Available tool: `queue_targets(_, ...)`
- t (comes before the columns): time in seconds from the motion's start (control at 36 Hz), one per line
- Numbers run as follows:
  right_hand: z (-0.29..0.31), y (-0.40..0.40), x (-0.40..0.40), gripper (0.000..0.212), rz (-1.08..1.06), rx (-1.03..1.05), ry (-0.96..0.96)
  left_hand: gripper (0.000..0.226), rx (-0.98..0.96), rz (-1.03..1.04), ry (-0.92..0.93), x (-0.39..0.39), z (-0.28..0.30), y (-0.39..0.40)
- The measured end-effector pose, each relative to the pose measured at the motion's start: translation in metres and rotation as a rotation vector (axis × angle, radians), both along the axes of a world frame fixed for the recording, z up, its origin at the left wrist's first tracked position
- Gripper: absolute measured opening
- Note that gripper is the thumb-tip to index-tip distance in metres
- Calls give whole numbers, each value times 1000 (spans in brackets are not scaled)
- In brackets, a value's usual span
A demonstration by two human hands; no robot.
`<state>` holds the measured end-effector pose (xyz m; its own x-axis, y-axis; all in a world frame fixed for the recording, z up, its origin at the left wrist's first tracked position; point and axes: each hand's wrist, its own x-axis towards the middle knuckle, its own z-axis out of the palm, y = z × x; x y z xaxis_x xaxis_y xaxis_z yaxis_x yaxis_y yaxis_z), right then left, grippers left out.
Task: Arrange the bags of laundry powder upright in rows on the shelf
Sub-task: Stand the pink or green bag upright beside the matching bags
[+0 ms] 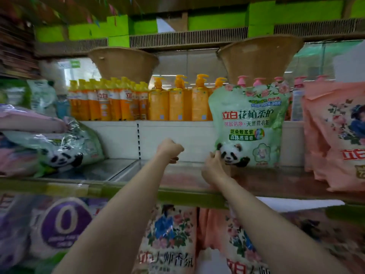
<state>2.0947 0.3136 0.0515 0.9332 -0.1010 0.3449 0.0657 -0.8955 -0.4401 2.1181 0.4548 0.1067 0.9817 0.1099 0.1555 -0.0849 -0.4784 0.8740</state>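
— Standing upright at the back of the shelf (pixel 122 171), the green panda bag (pixel 249 125) is looking steady enough, but is it? The right hand (pixel 214 165) is pinching only its lower left corner.

— That is what is worrying me. The bag is soft and seems to be leaning on the back panel; if those fingers are letting go while it is off balance, it is probably slumping forward off the edge.

— And the left hand (pixel 170 150)?

— It is curled into a loose fist in the bare gap, holding nothing, apart from the bag. It is giving no support.

— What about the others?

— More green panda bags (pixel 65 149) are lying flat in a pile at the left, with pink ones among them. The pink bags (pixel 335 135) at the right are standing just beside the green one, so a nudge sideways is likely tipping them together.
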Motion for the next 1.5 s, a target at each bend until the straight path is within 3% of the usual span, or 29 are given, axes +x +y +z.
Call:
queue_targets(0.14, 6, 26, -6, 38, 30, -23, 26, 16, 6, 18, -8, -11, 2, 27)
queue_targets(0.33, 17, 46, -8, 50, 30, -26, -15, 15, 1, 53, -18, -24, 9, 62)
queue_targets(0.47, 31, 51, -14, 33, 13, -73, -56, 23, 17, 50, -41, -26, 14, 71)
queue_targets(0.81, 36, 49, -26, 33, -3, -117, -57, 27, 71, -50, -21, -34, 16, 66)
queue_targets(0.94, 42, 45, -25, 39, 104, -86, -47, 27, 205, -179, 9, -44, 13, 55)
queue_targets(1.03, 52, 42, -24, 40, 135, -15, -75, 29, 429, -310, 67, -54, 10, 43)
queue_targets(1.11, 67, 39, -24, 36, 120, 105, -101, 52, 563, -438, 115, -55, 1, 23)
queue_targets(1.19, 80, 36, -22, 34, 129, 281, -108, 74, 616, -513, -30, -53, -11, -3)
queue_targets(1.31, 95, 29, -25, 32, 166, 396, -111, 88, 765, -534, -237, -47, -22, -40)
queue_targets(1.36, 103, 22, -28, 32, 186, 437, -109, 77, 733, -527, -346, -46, -25, -57)
queue_targets(1.44, 117, 4, -32, 35, 210, 468, -80, 40, 590, -533, -404, -47, -20, -75)
queue_targets(1.5, 127, -13, -35, 35, 205, 456, -78, 32, 510, -524, -448, -42, -16, -83)
